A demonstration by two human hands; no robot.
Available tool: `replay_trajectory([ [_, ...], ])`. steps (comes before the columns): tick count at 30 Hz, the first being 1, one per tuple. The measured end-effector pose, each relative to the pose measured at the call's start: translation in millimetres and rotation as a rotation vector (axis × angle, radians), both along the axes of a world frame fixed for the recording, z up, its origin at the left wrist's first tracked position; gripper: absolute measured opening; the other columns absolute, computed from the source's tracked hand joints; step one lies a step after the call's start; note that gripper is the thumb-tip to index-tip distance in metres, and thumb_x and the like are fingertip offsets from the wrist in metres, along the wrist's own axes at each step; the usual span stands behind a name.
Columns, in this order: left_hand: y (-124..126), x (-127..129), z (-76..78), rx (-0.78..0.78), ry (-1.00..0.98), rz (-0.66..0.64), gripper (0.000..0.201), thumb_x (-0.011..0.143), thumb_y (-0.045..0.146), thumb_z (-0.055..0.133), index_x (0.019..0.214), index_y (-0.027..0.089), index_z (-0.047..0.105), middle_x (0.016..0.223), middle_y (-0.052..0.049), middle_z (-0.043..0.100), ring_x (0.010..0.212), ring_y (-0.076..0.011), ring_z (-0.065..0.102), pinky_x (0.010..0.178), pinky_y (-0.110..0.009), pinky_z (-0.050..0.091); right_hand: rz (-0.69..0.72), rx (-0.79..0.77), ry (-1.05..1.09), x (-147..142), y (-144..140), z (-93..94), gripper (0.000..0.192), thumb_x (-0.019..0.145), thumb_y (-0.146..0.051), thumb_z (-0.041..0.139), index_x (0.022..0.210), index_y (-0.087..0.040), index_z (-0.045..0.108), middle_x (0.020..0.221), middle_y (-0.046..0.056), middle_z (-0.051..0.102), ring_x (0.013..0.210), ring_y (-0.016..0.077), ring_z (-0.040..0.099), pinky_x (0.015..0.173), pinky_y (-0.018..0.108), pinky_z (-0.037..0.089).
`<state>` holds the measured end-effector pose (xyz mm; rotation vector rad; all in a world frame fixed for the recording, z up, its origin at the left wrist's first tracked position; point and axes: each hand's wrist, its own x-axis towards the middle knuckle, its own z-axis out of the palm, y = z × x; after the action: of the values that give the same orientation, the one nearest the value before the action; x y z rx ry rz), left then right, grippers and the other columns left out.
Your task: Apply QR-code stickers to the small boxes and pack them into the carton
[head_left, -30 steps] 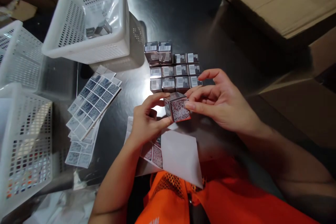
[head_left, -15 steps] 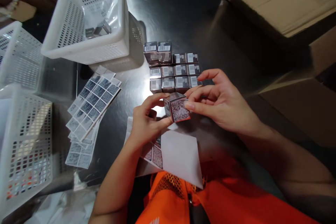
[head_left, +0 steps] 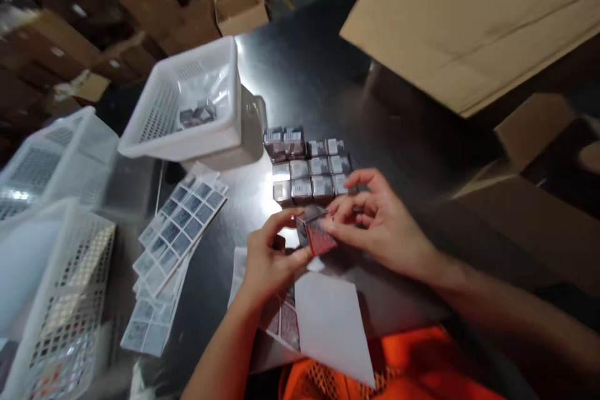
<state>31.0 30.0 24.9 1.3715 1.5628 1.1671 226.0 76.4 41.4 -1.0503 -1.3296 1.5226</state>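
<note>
My left hand (head_left: 274, 253) holds a small box (head_left: 321, 240) between thumb and fingers, tilted towards me. Its near face looks reddish; blur hides the print. Thumb and fingers of my right hand (head_left: 370, 219) are pinched at the box's upper right edge. Whether they also hold a thin label there I cannot tell. Just beyond, rows of similar small boxes (head_left: 319, 166) stand with barcodes up, and two of them sit higher at the back left. Below my hands lies a sheet of printed labels (head_left: 288, 325), partly covered by a white sheet (head_left: 330, 319).
More label sheets (head_left: 180, 219) lie fanned out to the left on the dark metal table (head_left: 323, 87). Behind them a white basket (head_left: 187, 150) holds a few small boxes in plastic. Other white baskets (head_left: 70, 300) stand at far left. A large carton (head_left: 469, 19) is at upper right.
The view has tilted up, so the table things sit lower in the picture. The box has turned slightly in my left hand, and its near face looks redder. Both hands stay at it.
</note>
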Motion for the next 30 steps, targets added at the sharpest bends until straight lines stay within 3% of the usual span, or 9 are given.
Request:
replay_trajectory([
  [2,-0.6,1.5,-0.1,-0.023,-0.022,0.009,0.047,0.055,0.026,0.090,0.100,0.024,0.077,0.079,0.002,0.071,0.039,-0.0009,0.032,0.036,-0.016,0.023,-0.034,-0.012,-0.025,-0.6,-1.1,-2.1,0.059,0.066,-0.027,0.089,0.103,-0.028,0.043,0.061,-0.011,0.053,0.078,0.0183,0.070,0.074,0.030,0.060],
  [4,-0.7,1.6,-2.7,-0.063,-0.063,-0.009,0.050,0.056,0.028,0.090,0.104,0.024,0.078,0.083,0.001,0.073,0.040,-0.0006,0.032,0.038,-0.016,0.022,-0.041,-0.038,-0.023,-0.5,1.8,-3.8,0.064,0.061,-0.028,0.092,0.104,-0.027,0.044,0.070,-0.010,0.054,0.077,0.0166,0.068,0.073,0.030,0.059],
  [7,-2.7,1.1,-10.0,-0.087,-0.119,-0.013,0.061,0.061,0.021,0.085,0.121,0.024,0.074,0.090,-0.001,0.075,0.042,0.0003,0.031,0.042,-0.016,0.021,0.073,-0.154,0.044,0.4,8.6,-3.5,0.072,0.059,-0.034,0.093,0.112,-0.025,0.047,0.103,0.000,0.062,0.086,0.0153,0.067,0.072,0.029,0.059],
  [10,-6.7,-0.7,-17.1,-0.018,-0.151,0.030,0.080,0.069,0.022,0.082,0.145,0.028,0.059,0.093,-0.002,0.076,0.045,-0.0019,0.034,0.045,-0.017,0.026,0.189,-0.261,0.176,-0.6,12.2,-4.3,0.081,0.061,-0.042,0.093,0.123,-0.024,0.045,0.108,0.001,0.062,0.078,0.0114,0.065,0.073,0.029,0.057],
  [15,-7.4,-9.7,-17.0,0.172,0.208,-0.171,0.047,0.088,0.030,0.069,0.134,0.029,0.071,0.109,-0.007,0.081,0.051,-0.0105,0.056,0.057,-0.026,0.051,0.161,-0.278,0.260,-3.9,12.6,-9.2,0.086,0.058,-0.044,0.097,0.126,-0.023,0.048,0.100,-0.002,0.061,0.075,0.0104,0.064,0.070,0.027,0.056],
  [19,-3.5,-14.7,-13.0,0.259,0.322,-0.307,0.053,0.093,0.025,0.060,0.146,0.027,0.061,0.123,-0.010,0.078,0.091,-0.0221,0.076,0.082,-0.033,0.061,0.136,-0.283,0.239,-4.9,13.5,-7.8,0.089,0.053,-0.035,0.098,0.129,-0.023,0.053,0.094,-0.004,0.063,0.069,0.0085,0.061,0.069,0.027,0.056],
  [22,-2.7,-15.8,-11.1,0.234,0.379,-0.374,0.061,0.094,0.020,0.055,0.154,0.028,0.051,0.125,-0.010,0.077,0.104,-0.0233,0.074,0.088,-0.034,0.060,0.160,-0.306,0.228,-6.2,14.6,-7.5,0.081,0.051,-0.033,0.097,0.124,-0.022,0.062,0.088,-0.005,0.063,0.066,0.0098,0.063,0.067,0.028,0.055],
  [26,-7.2,-15.4,-3.9,0.153,0.366,-0.373,0.072,0.091,0.023,0.064,0.159,0.031,0.041,0.125,-0.007,0.077,0.105,-0.0258,0.074,0.093,-0.040,0.059,0.314,-0.398,0.236,-5.0,13.8,-10.2,0.059,0.056,-0.034,0.094,0.110,-0.021,0.074,0.096,0.003,0.074,0.082,0.0185,0.072,0.077,0.031,0.056],
  [30,-8.9,-15.7,5.0,0.234,0.215,-0.303,0.055,0.096,0.035,0.064,0.150,0.036,0.056,0.127,-0.006,0.077,0.106,-0.0268,0.075,0.097,-0.041,0.059,0.370,-0.394,0.304,-1.5,15.6,-8.5,0.059,0.063,-0.038,0.090,0.119,-0.029,0.074,0.108,0.005,0.078,0.093,0.0216,0.074,0.085,0.034,0.056],
])
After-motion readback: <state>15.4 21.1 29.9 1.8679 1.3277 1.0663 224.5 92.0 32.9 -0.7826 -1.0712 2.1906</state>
